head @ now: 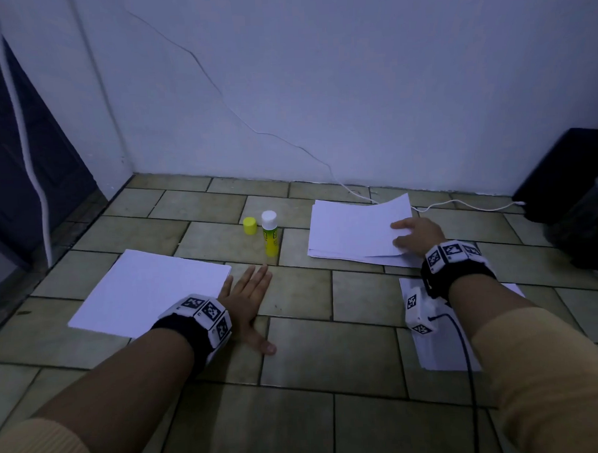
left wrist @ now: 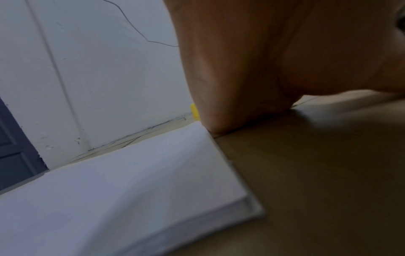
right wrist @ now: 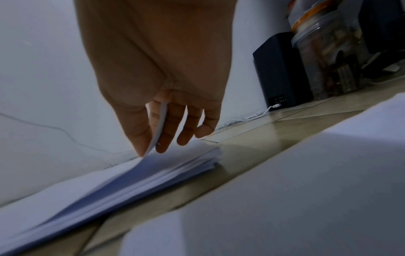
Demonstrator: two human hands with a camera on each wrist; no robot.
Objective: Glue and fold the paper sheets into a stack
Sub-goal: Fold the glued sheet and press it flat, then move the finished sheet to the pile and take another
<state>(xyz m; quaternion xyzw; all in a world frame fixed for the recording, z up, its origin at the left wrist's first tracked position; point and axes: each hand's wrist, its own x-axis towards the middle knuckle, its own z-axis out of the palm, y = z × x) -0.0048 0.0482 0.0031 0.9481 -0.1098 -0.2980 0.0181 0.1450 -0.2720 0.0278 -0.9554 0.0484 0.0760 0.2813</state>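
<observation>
Head view has your right hand [head: 417, 235] on the paper pile [head: 352, 231] lying on the floor [head: 296, 346] to the right, near the wall [head: 318, 71]. The pile is white and loosely squared, its long axis running left to right, slightly skewed against the tile lines. You pinch the near right corner of the top sheet [head: 373, 223] between thumb and fingers; that corner is lifted and the sheet curls up off the pile. Right wrist view shows the sheet's edge [right wrist: 161, 124] caught between your thumb and forefinger.

Your left hand [head: 248, 302] lies flat and relaxed on the floor, fingers spread, grasping nothing. It sits just beside the right edge of a second white stack [head: 146, 291], whose long axis runs from near left to far right.

Between the two piles stands the glue stick [head: 270, 232], upright, its body yellow-green with a white top. Its yellow cap [head: 250, 225] sits just to its left, apart from it.

A third lot of white sheets [head: 440, 350] lies under your right forearm.
</observation>
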